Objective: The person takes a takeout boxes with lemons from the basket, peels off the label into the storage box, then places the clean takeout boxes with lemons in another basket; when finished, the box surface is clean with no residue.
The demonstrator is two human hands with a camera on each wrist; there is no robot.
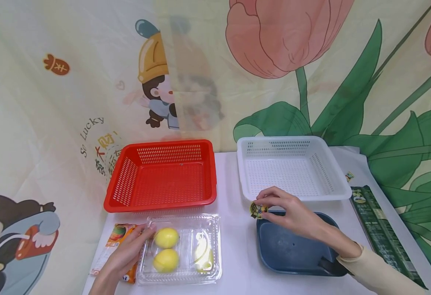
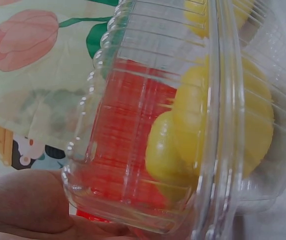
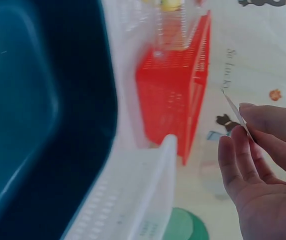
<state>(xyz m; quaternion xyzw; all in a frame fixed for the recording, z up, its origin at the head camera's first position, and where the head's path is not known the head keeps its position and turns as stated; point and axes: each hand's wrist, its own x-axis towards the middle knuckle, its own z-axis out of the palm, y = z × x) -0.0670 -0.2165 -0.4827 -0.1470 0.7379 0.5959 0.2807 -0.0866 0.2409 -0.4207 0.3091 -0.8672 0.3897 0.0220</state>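
In the head view, my right hand (image 1: 293,211) pinches a small flat piece with a dark and yellow pattern (image 1: 258,210) between thumb and fingers. It is held over the far left rim of a dark blue basin (image 1: 293,250). The right wrist view shows this thin piece (image 3: 237,112) nearly edge-on. At the left, my left hand (image 1: 128,250) touches the side of a clear plastic clamshell box (image 1: 185,276) with relaxed fingers, partly covering an orange packet (image 1: 117,233). Inside the box lie yellow lemons (image 1: 166,260); glare blurs the right-hand contents.
Behind the box stands a red perforated basket (image 1: 169,186), and behind the basin a white one (image 1: 283,176). A long dark green packet (image 1: 381,229) lies along the right edge, near a tiny colourful piece (image 1: 349,176). A black object (image 1: 331,266) sits at the basin's front right.
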